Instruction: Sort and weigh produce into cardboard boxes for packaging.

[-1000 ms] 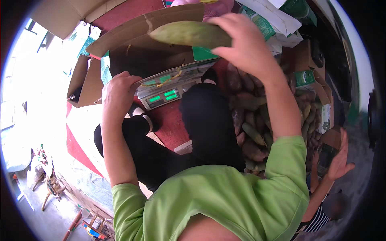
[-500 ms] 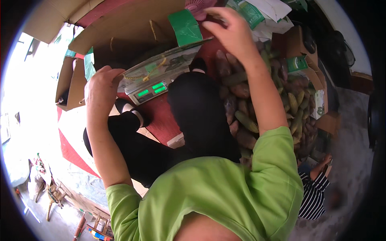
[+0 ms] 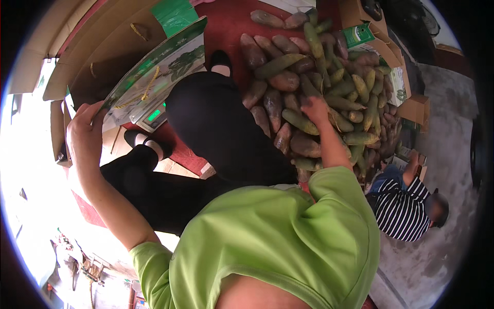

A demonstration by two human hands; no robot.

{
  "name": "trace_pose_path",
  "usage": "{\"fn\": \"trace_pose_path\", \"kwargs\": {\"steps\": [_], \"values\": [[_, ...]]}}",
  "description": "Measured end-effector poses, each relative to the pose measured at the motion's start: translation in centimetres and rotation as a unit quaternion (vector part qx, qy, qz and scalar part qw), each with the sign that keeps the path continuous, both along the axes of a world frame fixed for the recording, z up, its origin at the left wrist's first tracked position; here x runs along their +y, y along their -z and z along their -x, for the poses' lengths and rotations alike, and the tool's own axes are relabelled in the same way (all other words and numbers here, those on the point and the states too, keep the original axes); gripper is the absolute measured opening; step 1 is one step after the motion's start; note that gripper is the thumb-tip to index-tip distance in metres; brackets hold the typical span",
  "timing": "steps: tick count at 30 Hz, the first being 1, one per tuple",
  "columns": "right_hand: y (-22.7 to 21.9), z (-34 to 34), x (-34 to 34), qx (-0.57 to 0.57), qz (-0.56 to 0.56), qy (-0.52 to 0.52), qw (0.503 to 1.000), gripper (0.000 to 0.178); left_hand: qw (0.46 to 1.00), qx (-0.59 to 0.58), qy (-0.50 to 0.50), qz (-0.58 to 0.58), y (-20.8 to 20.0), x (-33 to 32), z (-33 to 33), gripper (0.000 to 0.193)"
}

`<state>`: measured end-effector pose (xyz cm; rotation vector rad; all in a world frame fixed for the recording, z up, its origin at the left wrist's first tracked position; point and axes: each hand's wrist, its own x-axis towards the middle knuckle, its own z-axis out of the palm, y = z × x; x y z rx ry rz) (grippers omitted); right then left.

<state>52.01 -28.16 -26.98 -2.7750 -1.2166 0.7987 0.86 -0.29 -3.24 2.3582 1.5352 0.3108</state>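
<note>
produce (image 3: 343, 103) lies around right hand (image 3: 315, 109)

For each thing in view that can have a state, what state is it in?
Left hand: closed on the edge of the printed flap
Right hand: down on the produce pile, grip unclear
Printed flap: raised, tilted
Large carton: open
Scale: display lit green, partly hidden
Produce pile: loose, heaped
Side carton: open

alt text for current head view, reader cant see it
A person in green has their right hand down among heaped green and brownish produce; their left hand grips the printed flap of a cardboard box. The flap partly hides a scale glowing green; another person in stripes is nearby.
</note>
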Motion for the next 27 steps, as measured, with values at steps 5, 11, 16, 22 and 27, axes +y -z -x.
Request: {"fn": "trace_pose_path", "kwargs": {"steps": [5, 11, 16, 22, 27], "values": [[1.2, 2.7, -4.6, -0.072, 0.197, -0.041, 0.977, 0.064, 1.000, 0.014, -0.012, -0.002, -0.3, -0.3, -0.4, 0.016], [1.9, 3.7, -5.4, -0.123, 0.260, -0.063, 0.956, 0.071, 0.999, 0.024, -0.039, 0.000, -0.9, -0.8, -1.1, 0.019], [2.7, 3.9, -4.8, -0.144, 0.286, -0.067, 0.945, 0.068, 0.998, 0.024, -0.064, -0.011, -0.8, -1.2, -1.3, 0.016], [1.3, 4.3, -4.0, -0.137, 0.268, -0.049, 0.952, 0.068, 0.999, 0.018, -0.035, -0.037, -0.8, -1.5, -1.7, 0.022], [-0.5, 3.3, -2.0, -0.104, 0.211, -0.044, 0.971, 0.073, 0.995, 0.016, 0.063, -0.079, -0.8, -2.1, -2.8, 0.034]]}}
